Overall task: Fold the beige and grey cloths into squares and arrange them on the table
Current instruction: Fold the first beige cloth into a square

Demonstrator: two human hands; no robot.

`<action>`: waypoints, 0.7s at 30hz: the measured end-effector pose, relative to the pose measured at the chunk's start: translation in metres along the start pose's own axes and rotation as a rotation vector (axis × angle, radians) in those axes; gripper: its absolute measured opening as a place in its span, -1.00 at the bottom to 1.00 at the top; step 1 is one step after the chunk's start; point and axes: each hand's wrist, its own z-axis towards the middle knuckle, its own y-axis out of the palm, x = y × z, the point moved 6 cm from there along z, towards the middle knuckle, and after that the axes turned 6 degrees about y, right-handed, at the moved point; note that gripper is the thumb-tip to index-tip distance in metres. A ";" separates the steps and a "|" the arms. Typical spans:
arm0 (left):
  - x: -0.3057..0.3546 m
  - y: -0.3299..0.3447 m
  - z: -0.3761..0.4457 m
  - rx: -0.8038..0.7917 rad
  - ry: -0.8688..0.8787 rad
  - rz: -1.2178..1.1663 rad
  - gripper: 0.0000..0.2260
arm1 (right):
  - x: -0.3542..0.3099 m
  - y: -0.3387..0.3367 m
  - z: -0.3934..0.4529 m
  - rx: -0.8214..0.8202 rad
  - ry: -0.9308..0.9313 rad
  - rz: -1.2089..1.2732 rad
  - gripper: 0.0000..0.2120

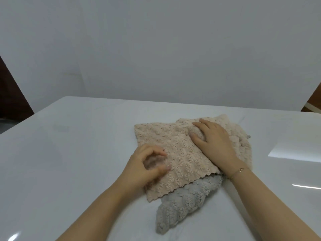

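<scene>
- Head view: a fluffy beige bobble-textured cloth lies part-folded on the glossy white bench, under both sets of fingers
- Left hand rests on its near-left edge, fingers curled loosely with thumb and forefinger almost meeting; whether they pinch fabric I cannot tell
- Right hand presses flat, fingers spread, on the far-right fold
- A crumpled grey plush cloth pokes out beneath, nearer than the fingers
- Both look light, limp and thick; folds will likely spring up unless pressed, so corners and scalloped edges seem the best holds
</scene>
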 end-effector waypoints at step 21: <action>0.019 -0.041 -0.006 0.210 -0.030 -0.377 -0.90 | -0.082 -0.029 -0.042 -0.323 -0.411 -0.073 -0.20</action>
